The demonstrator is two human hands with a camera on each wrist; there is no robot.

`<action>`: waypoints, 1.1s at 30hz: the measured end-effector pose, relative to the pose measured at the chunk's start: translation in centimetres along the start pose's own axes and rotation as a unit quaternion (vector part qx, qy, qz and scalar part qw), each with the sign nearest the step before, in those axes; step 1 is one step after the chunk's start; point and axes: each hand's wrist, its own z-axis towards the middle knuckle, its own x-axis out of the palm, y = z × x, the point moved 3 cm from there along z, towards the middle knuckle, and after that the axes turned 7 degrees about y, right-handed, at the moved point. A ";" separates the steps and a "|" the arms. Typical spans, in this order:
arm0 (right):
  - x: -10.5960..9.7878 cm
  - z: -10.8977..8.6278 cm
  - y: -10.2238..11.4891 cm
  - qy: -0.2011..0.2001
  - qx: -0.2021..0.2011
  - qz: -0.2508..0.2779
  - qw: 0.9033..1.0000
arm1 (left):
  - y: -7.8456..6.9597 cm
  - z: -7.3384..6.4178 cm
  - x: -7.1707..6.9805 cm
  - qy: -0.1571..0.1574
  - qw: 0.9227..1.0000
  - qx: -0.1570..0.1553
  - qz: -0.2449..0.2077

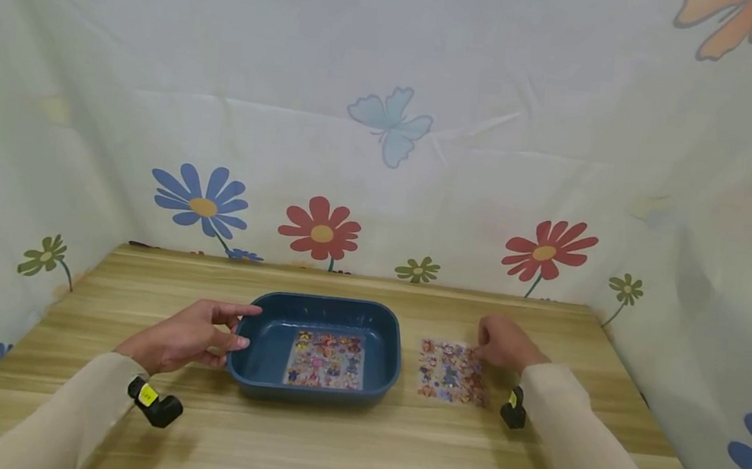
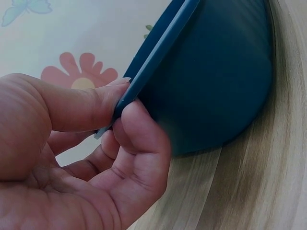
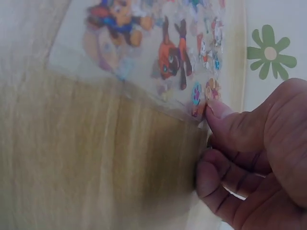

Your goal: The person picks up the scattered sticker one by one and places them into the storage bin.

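A dark blue rectangular tray [image 1: 243, 384] stands on the wooden table, with a clear sticker sheet [image 1: 326, 361] of colourful cartoon figures lying flat inside it. My left hand [image 1: 190, 333] pinches the tray's left rim between thumb and fingers, as the left wrist view shows up close. To the right of the tray is a second sticker sheet [image 1: 451, 372]. My right hand [image 1: 509, 344] pinches its far right corner between thumb and curled fingers. In the right wrist view the sheet [image 3: 172, 57] is partly cut off by the frame.
The wooden table [image 1: 339, 452] reaches back to a pale curtain [image 1: 262, 138] printed with flowers and butterflies, which also hangs at both sides. Each wrist carries a small black camera, on the left [image 1: 155, 402] and on the right [image 1: 514, 408].
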 end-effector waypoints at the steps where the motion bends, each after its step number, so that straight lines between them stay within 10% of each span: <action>1: 0.1 0.0 -0.1 -0.004 0.000 0.006 1.000 | 0.0 0.0 0.0 0.001 1.000 0.001 0.001; 33: -0.5 -1.7 -1.1 -0.107 -0.062 0.150 0.981 | -0.1 0.1 0.0 0.004 1.000 0.004 -0.007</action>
